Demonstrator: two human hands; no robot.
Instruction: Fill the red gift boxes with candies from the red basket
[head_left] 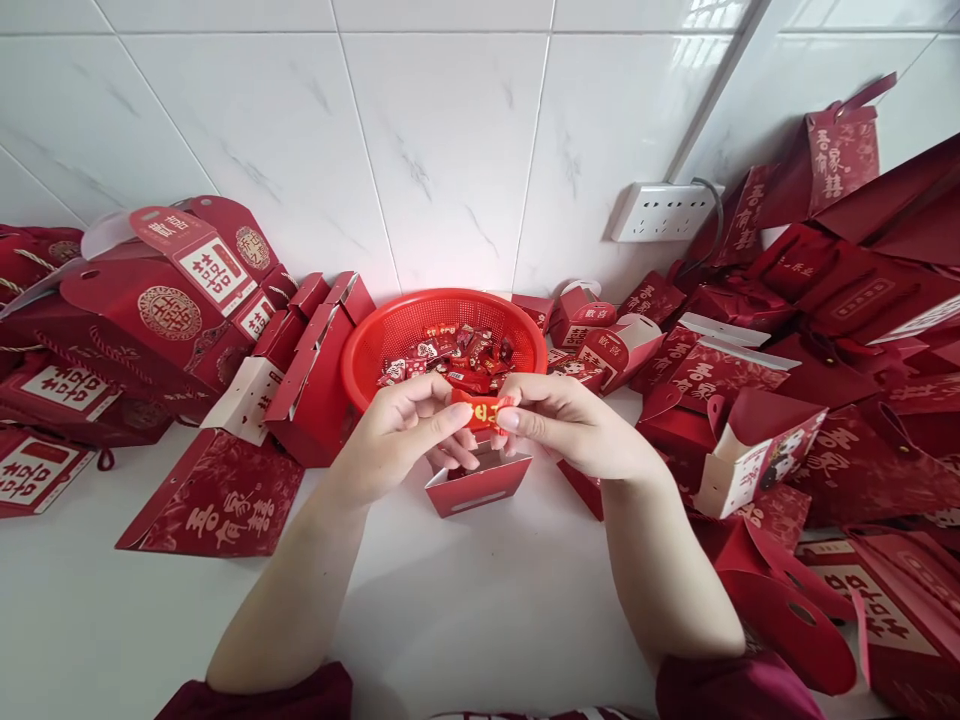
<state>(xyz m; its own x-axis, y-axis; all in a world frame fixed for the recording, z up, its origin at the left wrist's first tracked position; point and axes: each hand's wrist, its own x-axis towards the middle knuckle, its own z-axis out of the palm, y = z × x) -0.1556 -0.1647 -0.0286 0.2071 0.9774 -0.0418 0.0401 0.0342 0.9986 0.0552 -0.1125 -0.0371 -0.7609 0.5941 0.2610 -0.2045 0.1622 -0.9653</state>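
Between my hands is a small red wrapped candy (pixel 482 412) with yellow lettering, pinched at both ends. My left hand (pixel 409 430) grips its left end, and my right hand (pixel 566 420) has the right end between thumb and fingers. Just below and partly behind the fingers stands an open red box (pixel 480 488); little of its inside shows. Behind the hands, a red plastic basket (pixel 367 325) holds many red wrapped candies (pixel 469 355).
Red gift boxes (pixel 169 310) are piled on the left, beside a tall open box (pixel 319 370). More red boxes and bags (pixel 712 370) crowd the right side of the white table (pixel 480 620). A power strip (pixel 664 212) is on the tiled wall.
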